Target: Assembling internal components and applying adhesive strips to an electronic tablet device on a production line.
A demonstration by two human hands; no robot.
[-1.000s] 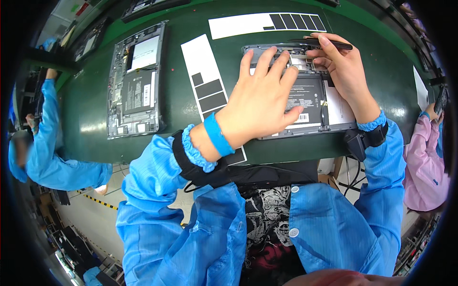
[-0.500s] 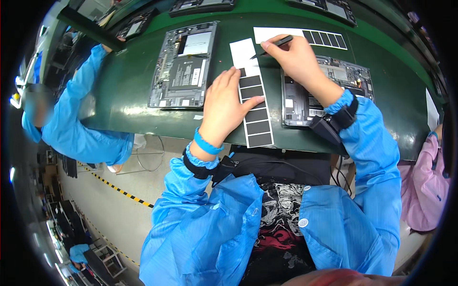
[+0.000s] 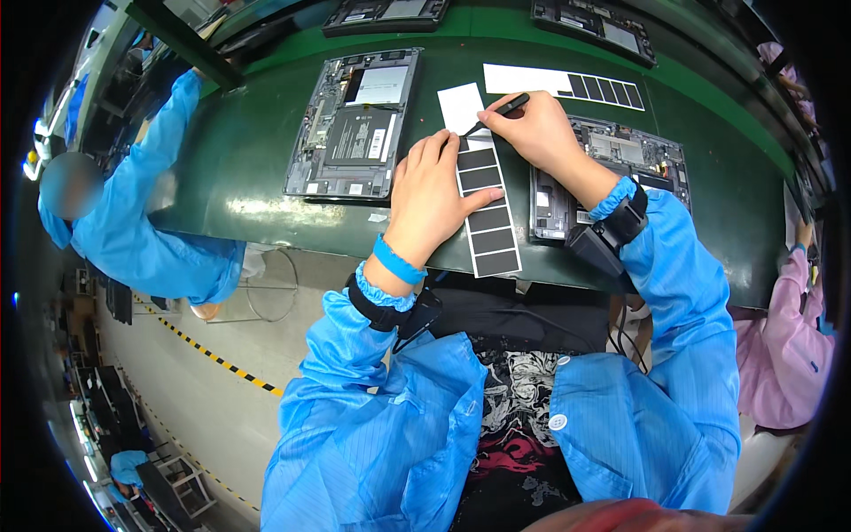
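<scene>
My left hand (image 3: 430,197) lies flat, fingers stretched out, its fingertips and thumb on a white strip of black rectangular stickers (image 3: 492,218). In my right hand (image 3: 548,135) is a slim black pair of tweezers (image 3: 511,105), pinched between thumb and fingers. The tips touch down at the uppermost black sticker, right beside my left fingertips. Above that row the strip's backing is bare white. An opened tablet-like device (image 3: 362,133) with battery and circuit board showing lies left of my left hand. A second opened device (image 3: 626,146) is partly hidden under my right forearm.
Another sticker strip (image 3: 534,81) lies beyond my right hand. More opened devices (image 3: 386,12) sit along the back of the green table (image 3: 239,199). A co-worker in a blue sleeve (image 3: 164,133) reaches in at the left; a person in pink (image 3: 784,355) is at the right.
My right hand and the tweezers have come down and nearer, from the bare white backing to the first black sticker. My left hand stays on the strip.
</scene>
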